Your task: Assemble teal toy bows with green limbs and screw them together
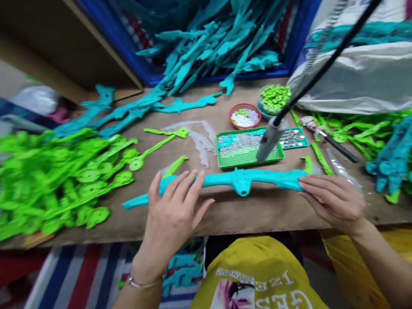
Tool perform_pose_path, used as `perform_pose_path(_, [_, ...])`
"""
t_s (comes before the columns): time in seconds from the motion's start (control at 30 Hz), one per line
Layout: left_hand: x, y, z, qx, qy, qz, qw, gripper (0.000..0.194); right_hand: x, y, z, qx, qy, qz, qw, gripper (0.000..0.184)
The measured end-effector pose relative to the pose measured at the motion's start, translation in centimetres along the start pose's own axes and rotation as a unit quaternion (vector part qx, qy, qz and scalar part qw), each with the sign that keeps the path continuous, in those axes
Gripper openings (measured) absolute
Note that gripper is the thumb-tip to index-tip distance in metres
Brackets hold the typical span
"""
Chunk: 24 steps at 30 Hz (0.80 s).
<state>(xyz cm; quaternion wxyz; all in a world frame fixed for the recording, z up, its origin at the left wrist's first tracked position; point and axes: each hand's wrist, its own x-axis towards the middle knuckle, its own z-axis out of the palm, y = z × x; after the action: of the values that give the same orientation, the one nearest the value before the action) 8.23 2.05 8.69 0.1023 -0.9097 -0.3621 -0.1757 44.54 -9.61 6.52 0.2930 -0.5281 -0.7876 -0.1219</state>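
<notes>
A: How are the hands placed?

B: The left hand point(174, 208) is spread, its fingers laid over the left part of a long turquoise plastic piece point(243, 182), its thumb standing wide of them. The right hand point(336, 199) pinches the same piece by its right end, thumb below and fingers above.

A: And the piece itself?

B: It runs crosswise along the front of the bench point(251, 216), a knob-like bulge at its middle. I can't tell whether it rests on the surface.

A: What's just behind it?

B: A green tray point(241, 160) with small silvery parts, and a grey power tool point(270, 139) on a black cord in front of it.

A: Further out?

B: A red bowl point(238, 124) and, right of it, a round tub point(265, 113) heaped with lime-green bits. A big pile of lime-green plastic parts point(77, 184) lies to the left. At the back, a blue crate point(114, 38) is full of turquoise pieces point(206, 43).
</notes>
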Motion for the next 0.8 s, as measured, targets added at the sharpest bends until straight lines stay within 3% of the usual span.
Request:
perform_pose_path(0.1, [-2.8, -1.9, -0.7, 0.024, -0.047, -0.038, 0.998, 0.054, -1.0, -0.3, 0.6, 0.021, 0.006, -0.010, 1.000, 0.047])
perform_pose_path(0.17, [-4.2, -2.3, -0.2, 0.019, -0.087, -0.059, 0.994, 0.052, -2.1, -0.9, 1.6, 0.031, 0.006, -0.018, 0.999, 0.050])
perform_pose_path(0.37, [-3.8, 0.0, 4.9, -0.084, -0.163, -0.023, 0.983, 0.055, -6.3, -3.6, 4.5, -0.007, -0.004, -0.009, 1.000, 0.051])
perform_pose_path(0.5, [-3.0, 1.0, 7.6, -0.144, -0.182, -0.007, 0.973, 0.036, -7.4, -4.2, 4.6, -0.010, -0.009, 0.026, 1.000, 0.051])
perform_pose_path(0.63, [-2.5, 1.4, 7.1, -0.115, -0.144, -0.015, 0.983, 0.023, -6.3, -4.0, 3.1, -0.014, -0.012, 0.046, 0.999, 0.056])
perform_pose_path(0.8, [-1.7, 2.0, 5.4, -0.051, -0.022, -0.027, 0.998, 0.017, -2.7, -3.9, 1.2, -0.024, 0.022, 0.082, 0.996, 0.061])
